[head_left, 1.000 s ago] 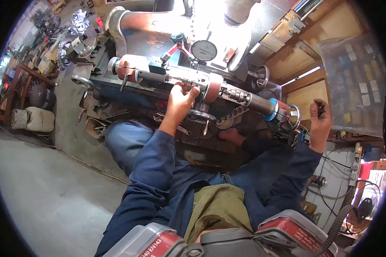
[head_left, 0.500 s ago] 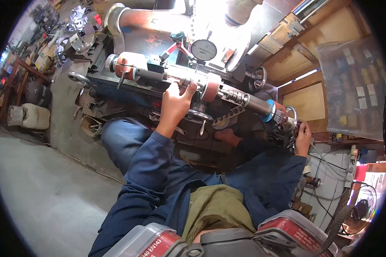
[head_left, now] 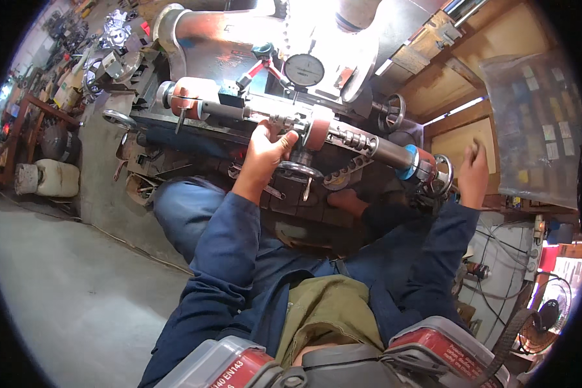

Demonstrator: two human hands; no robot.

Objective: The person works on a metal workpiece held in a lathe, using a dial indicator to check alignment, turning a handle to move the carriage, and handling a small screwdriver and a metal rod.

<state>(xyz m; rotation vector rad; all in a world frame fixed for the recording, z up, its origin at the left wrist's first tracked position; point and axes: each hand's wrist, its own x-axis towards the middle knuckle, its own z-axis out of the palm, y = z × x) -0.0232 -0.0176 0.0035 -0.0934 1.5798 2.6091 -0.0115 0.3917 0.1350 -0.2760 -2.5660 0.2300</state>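
A metal shaft with lobes and collars [head_left: 352, 137] lies along a machine bench, running through red-brown holders [head_left: 319, 128]. My left hand [head_left: 265, 154] grips its middle part from the near side, thumb and fingers closed about it; the fingertips are partly hidden. Just above that hand, a round dial gauge [head_left: 304, 70] hangs on a red-jointed arm [head_left: 263, 68] from a black block base [head_left: 231, 95]. My right hand [head_left: 473, 173] is raised in the air, apart from the chrome handwheel [head_left: 444, 174] at the shaft's right end. Its fingers point upward, loosely bent, holding nothing visible.
Below the shaft sits another handwheel with a crank [head_left: 299, 171]; a third handwheel [head_left: 394, 112] stands behind. Wrenches and small parts lie under the bench. A white jug [head_left: 59, 177] stands at left. Plastic sheeting [head_left: 535, 129] hangs at right, above cables and a fan [head_left: 549, 315].
My right hand has let go near the right-end handwheel and risen up and to the right. The left hand stays on the shaft, its grip shifted slightly.
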